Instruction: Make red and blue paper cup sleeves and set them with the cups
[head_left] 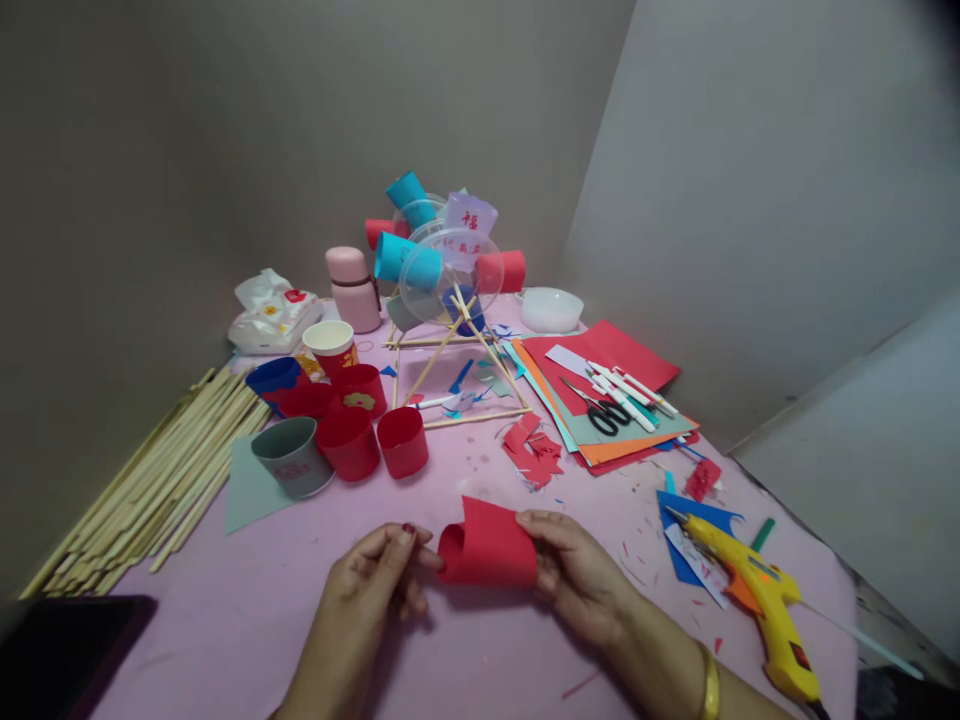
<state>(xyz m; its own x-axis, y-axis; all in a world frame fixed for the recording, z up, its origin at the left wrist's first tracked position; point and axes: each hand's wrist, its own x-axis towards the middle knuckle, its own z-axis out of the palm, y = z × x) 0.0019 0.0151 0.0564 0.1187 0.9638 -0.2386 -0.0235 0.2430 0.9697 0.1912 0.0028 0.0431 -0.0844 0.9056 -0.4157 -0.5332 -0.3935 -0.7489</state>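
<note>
Right grip (pixel 576 572) pinching curled red paper (pixel 495 548); left grip (pixel 375 578) at its edge, hold unclear; tissue (pixel 262 290) poking from pack (pixel 268 332).

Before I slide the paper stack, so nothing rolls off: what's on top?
On the stack: scissors, pens and a pale strip. What lies directly beneath them is covered and can't be seen.

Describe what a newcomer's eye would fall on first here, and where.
The curled red paper probably draws the eye first, held in the right fingers at front centre, with the left fingers at its rolled end. Behind it stands a Ferris-wheel-like model with bright blue cylinders at its upper left. The yellow hot glue gun lies at the right.
</note>
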